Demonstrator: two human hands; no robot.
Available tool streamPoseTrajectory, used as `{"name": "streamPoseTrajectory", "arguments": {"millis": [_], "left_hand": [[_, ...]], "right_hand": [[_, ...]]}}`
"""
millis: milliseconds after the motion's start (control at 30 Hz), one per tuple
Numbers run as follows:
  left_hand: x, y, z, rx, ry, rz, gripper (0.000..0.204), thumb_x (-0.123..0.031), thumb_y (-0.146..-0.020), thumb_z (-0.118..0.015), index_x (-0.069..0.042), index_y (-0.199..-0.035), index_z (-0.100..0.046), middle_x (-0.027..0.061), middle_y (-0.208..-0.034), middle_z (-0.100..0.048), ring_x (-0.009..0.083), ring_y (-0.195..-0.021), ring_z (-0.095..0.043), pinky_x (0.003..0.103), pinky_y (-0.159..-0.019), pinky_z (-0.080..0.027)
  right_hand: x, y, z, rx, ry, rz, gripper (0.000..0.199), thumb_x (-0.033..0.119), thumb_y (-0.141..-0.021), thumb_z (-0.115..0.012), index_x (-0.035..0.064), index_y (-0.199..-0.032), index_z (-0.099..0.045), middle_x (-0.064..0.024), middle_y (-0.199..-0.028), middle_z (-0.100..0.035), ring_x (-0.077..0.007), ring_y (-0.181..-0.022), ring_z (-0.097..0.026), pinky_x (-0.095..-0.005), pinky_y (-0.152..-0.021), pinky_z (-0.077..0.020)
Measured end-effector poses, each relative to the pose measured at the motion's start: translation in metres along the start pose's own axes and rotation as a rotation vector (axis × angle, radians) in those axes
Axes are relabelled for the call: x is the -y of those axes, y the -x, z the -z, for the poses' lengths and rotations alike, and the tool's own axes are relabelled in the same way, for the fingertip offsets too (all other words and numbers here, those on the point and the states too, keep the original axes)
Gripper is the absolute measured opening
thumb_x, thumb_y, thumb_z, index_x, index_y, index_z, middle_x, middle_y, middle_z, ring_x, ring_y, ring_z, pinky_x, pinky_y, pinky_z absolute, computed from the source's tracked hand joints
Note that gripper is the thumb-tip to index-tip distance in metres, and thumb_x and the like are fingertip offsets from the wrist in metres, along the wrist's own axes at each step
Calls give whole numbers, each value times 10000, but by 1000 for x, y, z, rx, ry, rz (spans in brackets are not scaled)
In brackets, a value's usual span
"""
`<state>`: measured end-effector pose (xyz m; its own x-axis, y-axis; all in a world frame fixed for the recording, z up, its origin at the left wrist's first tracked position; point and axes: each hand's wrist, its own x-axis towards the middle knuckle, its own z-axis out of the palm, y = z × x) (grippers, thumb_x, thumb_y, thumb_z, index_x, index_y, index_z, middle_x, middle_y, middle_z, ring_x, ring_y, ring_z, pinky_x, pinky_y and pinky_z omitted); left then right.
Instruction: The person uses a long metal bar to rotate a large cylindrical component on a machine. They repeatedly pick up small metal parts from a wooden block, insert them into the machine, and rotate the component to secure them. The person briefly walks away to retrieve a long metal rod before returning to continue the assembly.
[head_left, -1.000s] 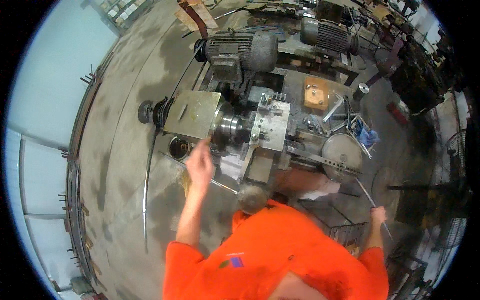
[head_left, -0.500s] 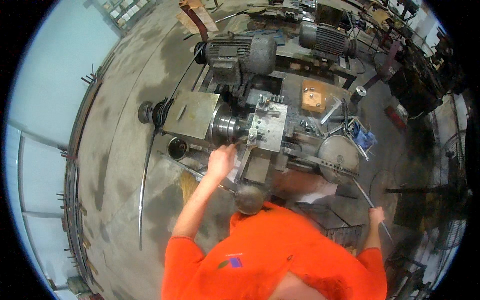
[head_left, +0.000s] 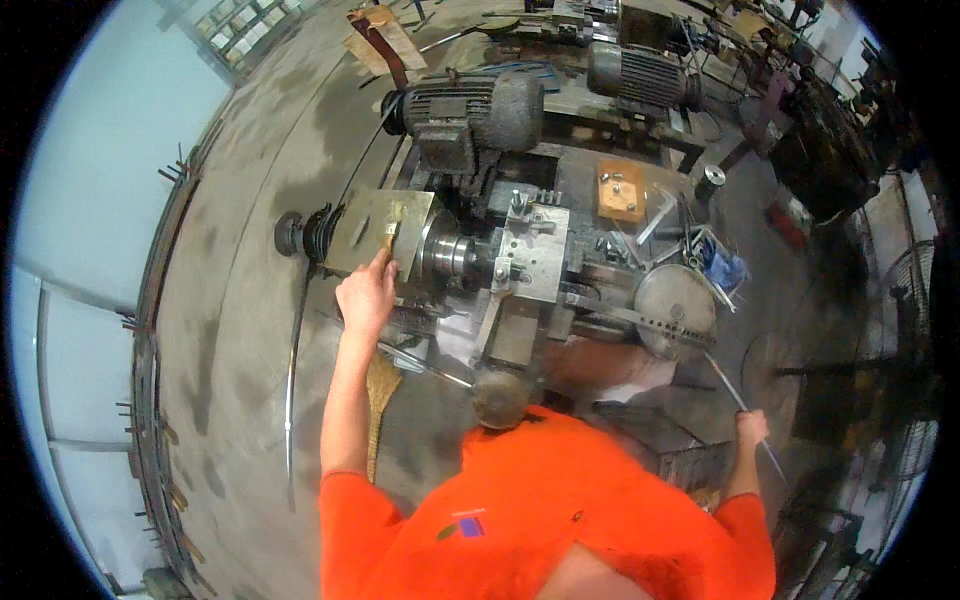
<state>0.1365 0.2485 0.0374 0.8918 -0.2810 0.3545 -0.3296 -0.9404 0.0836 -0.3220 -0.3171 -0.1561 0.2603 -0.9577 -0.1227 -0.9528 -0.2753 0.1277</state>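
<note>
My left hand (head_left: 367, 292) is closed on a small brush (head_left: 391, 234), its wooden handle between my fingers and its head over the flat metal cover (head_left: 365, 232) of the lathe headstock. Just right of that cover sits the round chuck (head_left: 440, 252) with a shiny ring-shaped part (head_left: 463, 256) at its face. A tool-post block (head_left: 536, 255) with bolts stands beside it. Off to the right, my right hand (head_left: 752, 427) is wrapped around a long metal lever (head_left: 728, 384) that slants up to the perforated bar (head_left: 665, 325) near a round plate (head_left: 690, 298).
Behind the headstock stands a large grey motor (head_left: 465, 110). A wooden block (head_left: 621, 191) with small parts, a square (head_left: 658, 215) and a blue rag (head_left: 727, 268) lie at the right. A straw broom (head_left: 378, 400) and a long rod (head_left: 291, 390) are on the left. A ball-ended handle (head_left: 499, 397) is near my chest.
My left hand has moved left and up from beside the chuck to over the headstock cover, with the brush now plainly visible. My right hand stays on the lever, nearly unmoved.
</note>
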Motion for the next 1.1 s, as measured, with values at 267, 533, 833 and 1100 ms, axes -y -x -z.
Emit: {"name": "streamPoseTrajectory", "arguments": {"millis": [267, 533, 833, 1100], "left_hand": [[86, 98, -46, -262, 518, 427, 230, -58, -831, -524, 46, -1030, -575, 151, -785, -647, 177, -659, -627, 309, -616, -488], [123, 143, -146, -47, 1476, 1242, 331, -149, -844, -516, 45, -1107, -467, 174, -762, -598, 251, -534, -577, 351, -476, -488], [116, 112, -200, -224, 1491, 1304, 212, -115, -848, -428, 38, -980, -496, 224, -838, -590, 352, -630, -603, 408, -533, -528], [97, 101, -187, -339, 1442, 1342, 208, -82, -827, -430, 74, -960, -464, 233, -828, -577, 331, -630, -605, 400, -514, -507]], "right_hand": [[5, 72, 5, 72, -32, -34, 319, 280, -657, -549, 38, -858, -600, -161, -884, -617, -352, -808, -590, -438, -719, -469], [-56, 115, -23, 265, -85, -186, 298, 208, -671, -523, -27, -844, -581, -236, -855, -606, -376, -822, -594, -432, -751, -480], [-106, 145, -114, 108, 127, -51, 363, 297, -653, -539, -36, -791, -577, -237, -836, -604, -376, -829, -594, -435, -749, -482], [-66, 173, -71, 195, -41, -145, 378, 329, -625, -574, -3, -803, -594, -221, -849, -622, -377, -787, -603, -440, -735, -478]]}}
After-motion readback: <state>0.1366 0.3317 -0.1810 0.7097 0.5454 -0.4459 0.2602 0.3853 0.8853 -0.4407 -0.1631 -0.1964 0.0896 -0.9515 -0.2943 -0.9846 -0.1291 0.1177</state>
